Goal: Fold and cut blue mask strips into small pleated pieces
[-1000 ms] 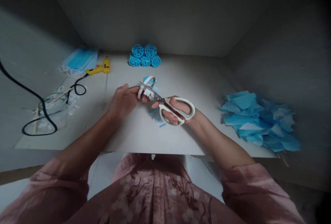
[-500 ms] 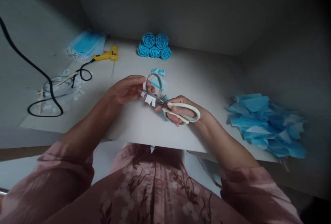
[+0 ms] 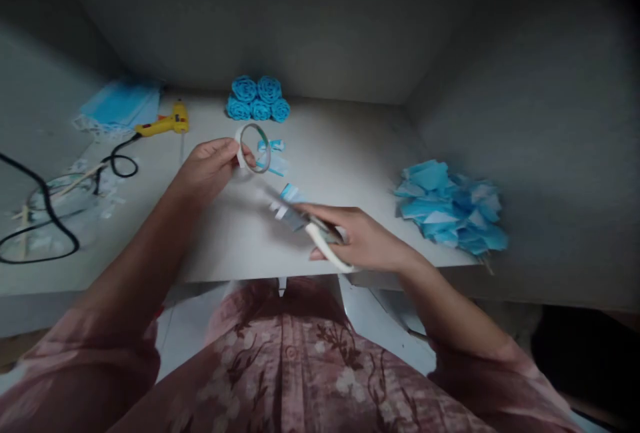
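My left hand (image 3: pixel 216 161) pinches a roll of white tape (image 3: pixel 269 146) by its left side, held above the table. My right hand (image 3: pixel 363 236) grips a pair of scissors (image 3: pixel 325 246) with cream handles, lower and to the right. The scissors are smeared by motion, their blades toward the left. Small white pieces (image 3: pixel 280 209) show by the blades; whether they stick to them I cannot tell. Just beyond the blades lies a small blue and white scrap (image 3: pixel 289 191). Behind the tape roll are a folded blue and white piece (image 3: pixel 273 146) and a pale blue-edged sheet (image 3: pixel 275 166).
Rolled blue rosettes (image 3: pixel 260 99) are stacked at the back of the table (image 3: pixel 340 146). On the left are blue face masks (image 3: pixel 120 105), a yellow glue gun (image 3: pixel 167 121), its black cord (image 3: pixel 55 216) and loose scraps. A blue cut-fabric heap (image 3: pixel 450 206) lies right.
My hands have moved apart: the left with the tape roll away from the scissors, the right with the scissors lower. The white pieces have left the roll's side. The whole view has shifted.
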`<control>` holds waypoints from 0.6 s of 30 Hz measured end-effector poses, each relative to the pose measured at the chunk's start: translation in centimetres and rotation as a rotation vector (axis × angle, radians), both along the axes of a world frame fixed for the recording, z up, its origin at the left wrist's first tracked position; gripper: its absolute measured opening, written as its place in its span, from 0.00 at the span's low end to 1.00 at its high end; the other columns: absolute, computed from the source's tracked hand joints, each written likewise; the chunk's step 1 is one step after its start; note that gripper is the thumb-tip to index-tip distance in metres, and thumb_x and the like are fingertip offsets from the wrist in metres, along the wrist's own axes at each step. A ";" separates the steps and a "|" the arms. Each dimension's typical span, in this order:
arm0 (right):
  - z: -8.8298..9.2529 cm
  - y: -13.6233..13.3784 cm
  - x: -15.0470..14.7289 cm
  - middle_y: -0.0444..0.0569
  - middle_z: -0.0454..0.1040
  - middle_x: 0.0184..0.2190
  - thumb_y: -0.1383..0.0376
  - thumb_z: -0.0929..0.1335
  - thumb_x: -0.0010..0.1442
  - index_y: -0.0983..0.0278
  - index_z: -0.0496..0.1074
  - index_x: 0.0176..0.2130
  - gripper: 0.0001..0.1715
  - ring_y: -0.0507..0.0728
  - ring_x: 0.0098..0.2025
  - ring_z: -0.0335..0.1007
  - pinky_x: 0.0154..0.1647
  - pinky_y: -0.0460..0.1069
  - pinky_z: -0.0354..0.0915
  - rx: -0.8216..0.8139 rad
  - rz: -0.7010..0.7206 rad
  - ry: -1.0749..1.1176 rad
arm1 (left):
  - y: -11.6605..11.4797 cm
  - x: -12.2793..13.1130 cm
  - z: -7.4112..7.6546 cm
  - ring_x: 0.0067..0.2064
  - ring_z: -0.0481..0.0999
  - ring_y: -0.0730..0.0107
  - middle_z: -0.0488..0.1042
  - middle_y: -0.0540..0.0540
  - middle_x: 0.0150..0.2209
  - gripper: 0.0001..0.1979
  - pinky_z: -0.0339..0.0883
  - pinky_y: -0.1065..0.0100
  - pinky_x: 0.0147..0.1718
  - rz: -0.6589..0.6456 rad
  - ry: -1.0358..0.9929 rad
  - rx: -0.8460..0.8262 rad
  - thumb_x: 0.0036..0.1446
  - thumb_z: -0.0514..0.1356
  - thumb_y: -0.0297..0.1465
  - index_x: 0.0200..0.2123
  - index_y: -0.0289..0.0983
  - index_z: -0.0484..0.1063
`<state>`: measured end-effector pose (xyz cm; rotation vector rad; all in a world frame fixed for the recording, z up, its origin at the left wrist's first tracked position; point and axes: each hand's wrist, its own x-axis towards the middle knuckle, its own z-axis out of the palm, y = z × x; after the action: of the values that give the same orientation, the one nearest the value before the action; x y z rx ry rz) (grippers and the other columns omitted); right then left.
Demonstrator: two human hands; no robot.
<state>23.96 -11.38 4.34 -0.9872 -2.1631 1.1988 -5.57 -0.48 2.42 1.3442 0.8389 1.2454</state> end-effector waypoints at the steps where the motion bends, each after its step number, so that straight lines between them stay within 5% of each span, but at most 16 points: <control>1: -0.3 -0.4 2.0 0.52 0.83 0.58 0.52 0.79 0.61 0.56 0.71 0.72 0.45 0.60 0.52 0.79 0.51 0.52 0.73 -0.052 -0.092 0.062 | -0.2 0.3 0.8 0.38 0.79 0.67 0.84 0.47 0.34 0.14 0.71 0.62 0.48 0.012 0.129 0.030 0.68 0.65 0.40 0.33 0.38 0.82; 6: -1.7 -3.2 8.9 0.54 0.83 0.54 0.40 0.71 0.67 0.51 0.70 0.69 0.39 0.61 0.44 0.79 0.41 0.55 0.76 -0.301 -0.609 0.572 | 2.1 6.4 3.3 0.43 0.81 0.60 0.86 0.43 0.40 0.14 0.69 0.61 0.45 -0.075 0.742 0.412 0.68 0.61 0.37 0.36 0.37 0.83; 9: -2.1 -3.3 9.4 0.52 0.84 0.48 0.32 0.71 0.61 0.55 0.77 0.55 0.38 0.59 0.41 0.79 0.36 0.52 0.75 -0.337 -0.668 0.818 | 5.3 12.4 1.7 0.48 0.81 0.56 0.85 0.40 0.39 0.13 0.64 0.53 0.59 -0.154 1.143 0.748 0.68 0.60 0.31 0.32 0.36 0.81; 11: -2.4 -2.6 9.2 0.50 0.85 0.43 0.41 0.75 0.59 0.56 0.78 0.52 0.30 0.58 0.39 0.79 0.35 0.52 0.76 -0.370 -0.679 0.863 | 6.7 15.6 0.1 0.51 0.80 0.54 0.85 0.36 0.43 0.14 0.58 0.48 0.66 -0.192 1.357 0.775 0.69 0.58 0.26 0.33 0.34 0.82; 14: -2.9 -1.4 9.0 0.51 0.87 0.40 0.54 0.76 0.58 0.59 0.77 0.50 0.23 0.58 0.36 0.81 0.40 0.55 0.80 -0.475 -0.692 0.909 | 6.7 17.3 -1.4 0.57 0.79 0.52 0.85 0.35 0.52 0.14 0.57 0.45 0.69 -0.176 1.330 0.772 0.69 0.56 0.22 0.42 0.35 0.83; 18: -3.2 0.3 8.4 0.54 0.88 0.40 0.56 0.72 0.65 0.62 0.76 0.52 0.19 0.62 0.38 0.86 0.43 0.58 0.82 -0.557 -0.660 0.899 | 2.5 15.6 -1.1 0.58 0.79 0.56 0.82 0.35 0.59 0.18 0.69 0.53 0.62 -0.235 0.790 0.547 0.74 0.54 0.33 0.54 0.34 0.81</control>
<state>32.33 -11.10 1.14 -0.9739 -0.7419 1.5027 10.05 2.05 1.28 2.3840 0.8488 0.7581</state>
